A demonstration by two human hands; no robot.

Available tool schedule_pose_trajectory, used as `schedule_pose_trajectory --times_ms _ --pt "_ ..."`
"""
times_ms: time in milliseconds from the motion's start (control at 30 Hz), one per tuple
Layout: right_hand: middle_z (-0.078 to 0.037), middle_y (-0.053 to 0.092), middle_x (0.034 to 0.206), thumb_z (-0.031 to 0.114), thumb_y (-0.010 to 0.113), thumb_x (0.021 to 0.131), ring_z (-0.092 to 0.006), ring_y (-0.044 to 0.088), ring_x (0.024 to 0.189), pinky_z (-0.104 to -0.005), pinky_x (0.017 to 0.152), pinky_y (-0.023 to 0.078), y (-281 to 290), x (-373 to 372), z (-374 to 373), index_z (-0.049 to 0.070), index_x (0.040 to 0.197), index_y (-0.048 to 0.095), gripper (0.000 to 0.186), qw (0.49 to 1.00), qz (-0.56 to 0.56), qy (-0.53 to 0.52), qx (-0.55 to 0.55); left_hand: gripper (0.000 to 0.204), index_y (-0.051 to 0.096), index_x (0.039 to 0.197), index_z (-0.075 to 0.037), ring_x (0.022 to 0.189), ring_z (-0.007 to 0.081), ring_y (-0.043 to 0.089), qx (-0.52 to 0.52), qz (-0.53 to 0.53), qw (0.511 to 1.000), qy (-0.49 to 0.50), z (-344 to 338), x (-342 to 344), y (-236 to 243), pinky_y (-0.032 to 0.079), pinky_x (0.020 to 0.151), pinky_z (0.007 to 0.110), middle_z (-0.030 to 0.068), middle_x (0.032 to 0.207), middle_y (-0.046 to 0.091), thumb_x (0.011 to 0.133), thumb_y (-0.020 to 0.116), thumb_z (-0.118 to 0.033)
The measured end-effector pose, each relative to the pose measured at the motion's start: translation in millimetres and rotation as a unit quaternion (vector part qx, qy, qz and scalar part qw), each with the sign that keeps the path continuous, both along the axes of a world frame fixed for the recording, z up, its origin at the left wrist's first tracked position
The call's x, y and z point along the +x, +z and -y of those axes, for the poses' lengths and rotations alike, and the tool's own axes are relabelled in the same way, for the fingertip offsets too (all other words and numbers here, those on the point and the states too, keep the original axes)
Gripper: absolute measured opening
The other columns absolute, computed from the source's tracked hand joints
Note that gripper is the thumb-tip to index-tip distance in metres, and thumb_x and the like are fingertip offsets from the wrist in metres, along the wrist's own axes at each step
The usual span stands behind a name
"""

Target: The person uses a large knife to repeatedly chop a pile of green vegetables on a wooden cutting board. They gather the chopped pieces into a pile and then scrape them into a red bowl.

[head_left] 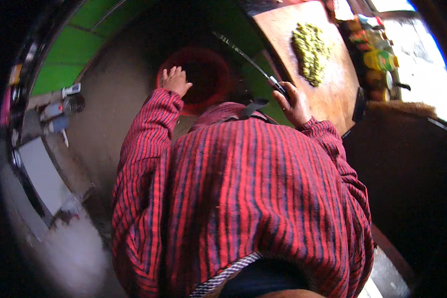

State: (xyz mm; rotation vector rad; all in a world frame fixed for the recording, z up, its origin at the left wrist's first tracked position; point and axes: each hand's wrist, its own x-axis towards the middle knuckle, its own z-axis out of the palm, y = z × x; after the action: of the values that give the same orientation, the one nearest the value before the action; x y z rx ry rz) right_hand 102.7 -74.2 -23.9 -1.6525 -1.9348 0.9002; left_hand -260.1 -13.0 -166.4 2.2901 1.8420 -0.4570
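Observation:
My right hand point(296, 105) is closed round the dark handle of a long knife point(251, 60), whose blade points up and to the left. That hand is beside the near left edge of a wooden cutting board point(333, 102). On the board lies a heap of chopped pale green food point(310, 52), too small to name. My left hand point(176, 81) reaches out with its fingers apart, over the left rim of a red round tub point(218, 58). The inside of the tub is too dark to make out.
Several bottles and jars point(380, 59) with yellow and red labels stand right of the board by a bright window point(422, 59). Green panels point(72, 52) rise at the far left. A grey-white flat slab point(43, 171) and small items sit along the left side.

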Motion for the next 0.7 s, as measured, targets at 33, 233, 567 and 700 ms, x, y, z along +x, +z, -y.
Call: schedule_pose_trajectory --times_ms 33,233,567,700 --pt "-0.014 0.060 0.075 0.027 0.056 0.087 -0.0230 0.060 0.065 -0.0333 0.059 0.046 -7.5 9.3 4.2 0.002 0.101 0.057 0.028 0.997 -0.064 -0.026 -0.031 0.037 0.059 0.104 -0.008 0.116 0.0257 0.043 -0.042 -0.015 0.999 0.007 -10.1 -0.5 1.1 0.022 0.104 0.048 0.0093 0.120 0.051 0.082 0.054 -0.038" --pt "0.001 0.051 0.066 0.030 0.045 0.094 -0.0054 0.040 0.047 -0.0189 0.042 0.031 -48.0 60.5 33.6 0.006 0.095 0.056 0.027 0.891 -0.377 -0.242 -0.078 0.010 0.068 0.080 -0.014 0.099 0.0230 0.056 0.271 0.074 0.959 -0.027 -29.0 6.8 -8.5 0.030 0.102 0.045 0.0034 0.100 0.061 0.076 0.060 -0.019" --pt "0.002 0.044 0.058 0.049 0.043 0.090 -0.0082 0.039 0.041 -0.0222 0.036 0.033 -79.6 152.9 36.9 0.009 0.081 0.053 0.042 0.726 -0.429 -0.515 -0.157 0.058 0.046 0.126 -0.012 0.116 0.0295 0.045 0.162 0.357 0.912 -0.118 -45.5 155.9 78.6 0.038 0.097 0.038 0.0124 0.128 0.045 0.072 0.067 -0.017" --pt "0.003 0.043 0.057 0.053 0.045 0.088 -0.0078 0.038 0.042 -0.0218 0.036 0.033 -75.5 161.1 14.7 0.010 0.080 0.052 0.044 0.712 -0.468 -0.497 -0.164 0.061 0.041 0.130 -0.009 0.121 0.0299 0.040 0.139 0.430 0.881 -0.140 -53.5 200.3 92.5 0.034 0.100 0.037 0.0146 0.131 0.041 0.076 0.066 -0.024"
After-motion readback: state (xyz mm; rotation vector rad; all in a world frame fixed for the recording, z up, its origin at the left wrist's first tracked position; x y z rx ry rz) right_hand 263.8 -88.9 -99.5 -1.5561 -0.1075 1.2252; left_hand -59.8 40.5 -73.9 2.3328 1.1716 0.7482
